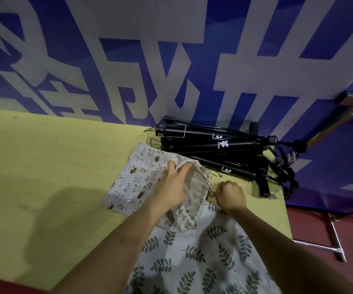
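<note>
A white drawstring bag with small animal prints [132, 181] lies on the yellow-green table [54, 166], its gathered mouth turned toward me. My left hand [174, 183] rests on the bag near that mouth, and its fingers grip the puckered rim. Just to the right, my right hand [231, 197] is curled into a fist and pinches the thin drawstring [209, 188] that comes out of the rim. A second white cloth with grey-green leaf prints [192, 257] lies nearer to me, partly under the bag's mouth.
A pile of black folded stands with white logos [224, 153] lies at the table's far right corner. Behind the table hangs a blue banner with large white characters [171, 60]. A metal frame [337, 240] stands on the red floor at right.
</note>
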`<state>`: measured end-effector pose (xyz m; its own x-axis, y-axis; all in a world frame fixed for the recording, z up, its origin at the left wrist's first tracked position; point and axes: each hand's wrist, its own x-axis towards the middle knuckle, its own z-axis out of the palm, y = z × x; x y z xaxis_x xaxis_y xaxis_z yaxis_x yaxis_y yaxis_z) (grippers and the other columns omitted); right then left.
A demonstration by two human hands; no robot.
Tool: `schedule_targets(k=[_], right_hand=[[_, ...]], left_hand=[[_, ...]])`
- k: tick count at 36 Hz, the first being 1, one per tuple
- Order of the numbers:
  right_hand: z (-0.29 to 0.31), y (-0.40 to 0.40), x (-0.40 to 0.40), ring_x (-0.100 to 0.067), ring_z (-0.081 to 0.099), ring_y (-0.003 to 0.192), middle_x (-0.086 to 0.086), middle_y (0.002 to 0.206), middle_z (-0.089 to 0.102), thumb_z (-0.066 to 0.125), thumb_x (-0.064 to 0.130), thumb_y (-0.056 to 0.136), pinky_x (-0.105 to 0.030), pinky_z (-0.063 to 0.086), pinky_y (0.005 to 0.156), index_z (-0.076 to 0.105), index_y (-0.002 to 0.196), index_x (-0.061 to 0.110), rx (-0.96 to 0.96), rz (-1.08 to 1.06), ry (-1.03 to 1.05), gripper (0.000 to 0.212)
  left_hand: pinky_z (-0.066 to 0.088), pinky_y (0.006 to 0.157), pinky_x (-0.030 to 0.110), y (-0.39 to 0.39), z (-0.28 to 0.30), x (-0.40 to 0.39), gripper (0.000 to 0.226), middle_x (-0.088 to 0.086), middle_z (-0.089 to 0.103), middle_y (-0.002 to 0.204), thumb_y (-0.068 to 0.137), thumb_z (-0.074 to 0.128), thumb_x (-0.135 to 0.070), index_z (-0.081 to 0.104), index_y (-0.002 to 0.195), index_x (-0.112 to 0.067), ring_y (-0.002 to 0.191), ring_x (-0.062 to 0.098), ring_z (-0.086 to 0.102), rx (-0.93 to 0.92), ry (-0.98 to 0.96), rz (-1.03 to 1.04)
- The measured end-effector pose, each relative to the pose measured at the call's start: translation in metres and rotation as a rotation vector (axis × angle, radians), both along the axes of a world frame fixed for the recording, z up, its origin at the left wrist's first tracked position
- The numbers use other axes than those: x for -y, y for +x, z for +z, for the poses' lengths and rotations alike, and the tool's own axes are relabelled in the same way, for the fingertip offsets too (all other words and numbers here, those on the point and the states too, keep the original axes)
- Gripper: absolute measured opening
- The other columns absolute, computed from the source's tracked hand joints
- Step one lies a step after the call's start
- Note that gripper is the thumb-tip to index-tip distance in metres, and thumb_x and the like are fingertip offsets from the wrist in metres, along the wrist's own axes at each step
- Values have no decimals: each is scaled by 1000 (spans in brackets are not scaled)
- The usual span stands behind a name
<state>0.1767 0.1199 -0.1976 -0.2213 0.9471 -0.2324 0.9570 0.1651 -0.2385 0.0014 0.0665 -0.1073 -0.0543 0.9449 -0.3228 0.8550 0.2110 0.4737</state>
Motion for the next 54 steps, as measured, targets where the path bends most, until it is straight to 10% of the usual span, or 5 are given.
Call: schedule_targets(k=[8,15,33,42,54], right_hand=[[23,14,9,-24,50,75,-3,74,51,58,18,84,-33,37,68,49,64,15,-316,-91,104,22],[72,-5,11,-16,43,78,1,77,51,64,18,80,-30,33,72,61,76,12,-500,105,305,8],[85,-54,11,-16,38,86,-3,90,49,51,28,85,-29,26,76,64,87,11,-472,261,332,21],[95,-60,-57,-30,36,127,-8,137,42,53,14,89,-37,27,106,36,139,15,48,271,230,53],[68,-59,-87,-32,44,111,-13,123,46,58,9,86,-37,33,97,39,128,9,402,422,361,47]], left_hand=[[30,44,18,-2,5,1,85,6,30,132,81,43,16,21,147,-32,65,7,42,56,-31,-28],[48,70,21,-7,11,-4,93,5,15,154,79,42,22,18,150,-33,133,34,39,153,-55,23],[37,85,20,-28,21,3,70,11,35,134,84,46,12,35,144,-21,123,29,45,240,51,178],[43,94,30,-33,27,-23,43,12,40,130,88,49,1,50,129,-10,108,30,54,169,169,328],[49,84,38,-37,9,-37,37,9,45,128,88,49,-2,54,123,-10,97,30,58,89,230,329]])
